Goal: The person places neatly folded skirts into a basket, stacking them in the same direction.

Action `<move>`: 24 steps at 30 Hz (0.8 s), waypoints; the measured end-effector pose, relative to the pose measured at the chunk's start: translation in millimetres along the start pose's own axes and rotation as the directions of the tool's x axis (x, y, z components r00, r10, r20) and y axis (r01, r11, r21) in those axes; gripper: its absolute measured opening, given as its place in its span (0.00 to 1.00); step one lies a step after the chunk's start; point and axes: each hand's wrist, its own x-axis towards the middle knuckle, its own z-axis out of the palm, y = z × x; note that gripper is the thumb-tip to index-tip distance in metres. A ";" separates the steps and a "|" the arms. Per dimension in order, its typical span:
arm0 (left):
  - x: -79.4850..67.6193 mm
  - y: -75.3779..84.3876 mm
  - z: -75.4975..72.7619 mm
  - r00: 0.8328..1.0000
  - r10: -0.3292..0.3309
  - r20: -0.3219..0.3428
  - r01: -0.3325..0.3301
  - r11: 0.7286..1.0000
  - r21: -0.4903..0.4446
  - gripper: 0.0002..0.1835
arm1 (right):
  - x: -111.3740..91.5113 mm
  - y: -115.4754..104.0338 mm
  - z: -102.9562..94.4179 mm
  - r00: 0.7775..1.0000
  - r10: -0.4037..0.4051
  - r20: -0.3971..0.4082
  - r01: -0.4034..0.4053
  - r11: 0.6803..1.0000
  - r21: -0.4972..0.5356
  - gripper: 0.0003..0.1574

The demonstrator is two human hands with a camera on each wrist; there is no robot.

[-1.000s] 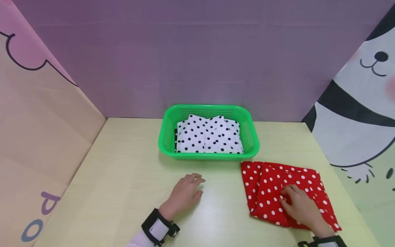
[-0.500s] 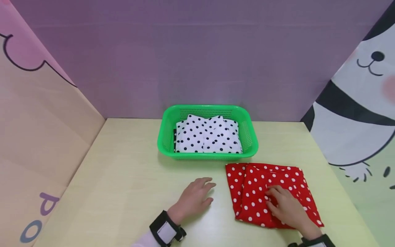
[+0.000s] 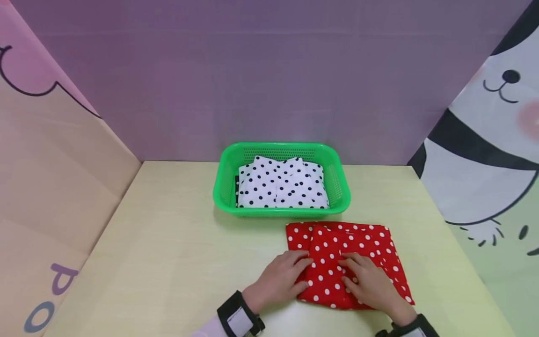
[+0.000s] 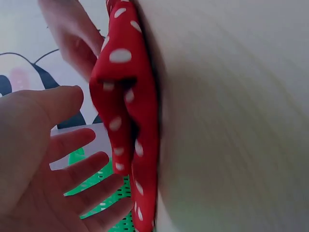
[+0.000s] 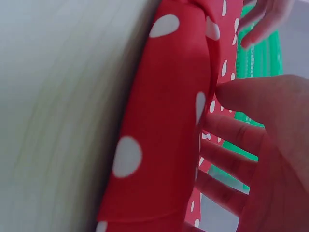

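Note:
A folded red cloth with white dots [image 3: 324, 277] lies on the table in front of the basket. My right hand [image 3: 372, 284] rests on its right half, fingertips and thumb touching the top layer. In the right wrist view the fingers [image 5: 227, 159] are extended against the cloth, with no fabric gathered between them. My left hand [image 3: 279, 279] reaches to the cloth's left edge, fingers spread and overlapping that edge in the head view. From the left wrist, its fingers [image 4: 91, 164] look nearly straight, beside the stacked folds [image 4: 123, 96].
Behind the cloth stands a green perforated basket [image 3: 281, 213] holding a folded white cloth with black dots [image 3: 280, 185]. A bit of black fabric [image 3: 237, 189] shows at that cloth's left side. Printed panels border the pale table [image 3: 177, 224] on left and right, and a purple one at the back.
The red cloth has slid left across the table under my right hand. My left hand has moved right to meet its left edge. The basket stays in place.

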 end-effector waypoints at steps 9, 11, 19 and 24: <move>-8.1 -3.9 -3.0 0.992 -0.089 0.086 0.088 0.996 0.018 0.30 | 8.0 -27.0 11.0 0.997 -0.051 0.059 0.051 0.999 0.004 0.39; -11.6 -7.5 -4.9 0.990 -0.109 0.095 0.108 0.994 0.017 0.29 | 8.5 -31.9 12.2 0.995 -0.068 0.073 0.068 0.998 0.006 0.40; -28.3 -21.3 -13.5 0.977 -0.175 0.125 0.180 0.983 -0.034 0.30 | 9.1 -46.5 11.6 0.986 -0.140 0.090 0.134 0.988 0.077 0.42; -39.0 -30.9 -17.9 0.967 -0.220 0.129 0.227 0.973 -0.039 0.32 | 11.0 -45.2 9.0 0.997 -0.081 0.003 0.081 0.995 0.057 0.43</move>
